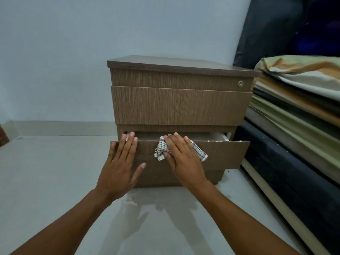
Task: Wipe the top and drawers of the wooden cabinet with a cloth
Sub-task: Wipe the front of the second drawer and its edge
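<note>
A brown wooden cabinet (178, 105) stands on the floor against a pale wall. Its dark top (176, 64) is bare. The upper drawers are closed, and the top one has a round lock (240, 83). The bottom drawer (224, 153) is pulled partly out. My right hand (181, 157) presses a white checked cloth (161, 149) flat against that drawer's front near its top edge. My left hand (122, 161) lies flat with spread fingers on the left end of the same drawer front, fingertips over its upper edge.
A stack of mattresses and folded bedding (294, 111) rises close to the cabinet's right side. A dark panel (272, 30) leans behind it. Pale floor (46, 181) stretches to the left and front. A brown object (3, 135) shows at the far left edge.
</note>
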